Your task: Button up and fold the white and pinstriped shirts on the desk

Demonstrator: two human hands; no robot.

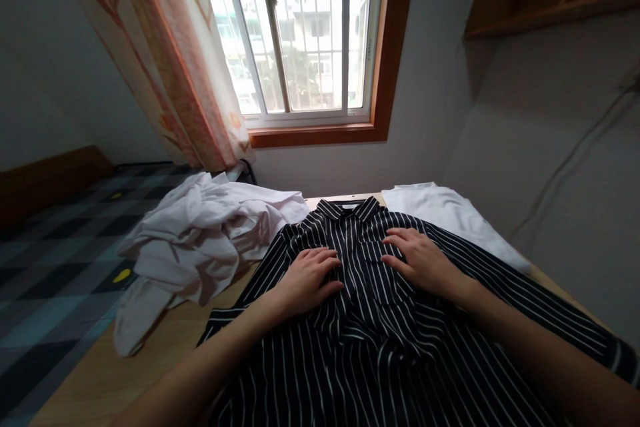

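A black shirt with white stripes (350, 320) lies front up on the wooden table, its collar toward the window and its lower part bunched in wrinkles. My left hand (311, 280) rests on the left side of the shirt's chest, fingers stretched out and pointing right. On the other side of the button line, my right hand (417, 259) lies on the chest near a pocket, its fingers spread. Neither hand grips the cloth. One long sleeve reaches out to the lower right; the left sleeve is partly hidden by my left arm.
Crumpled white clothes (200, 240) lie in a heap at the table's left. A folded white garment (450, 220) sits at the back right. Left of the wooden table (100, 373) is a bed with a checked cover (50, 273). A curtain (165, 47) hangs beside the window (300, 33).
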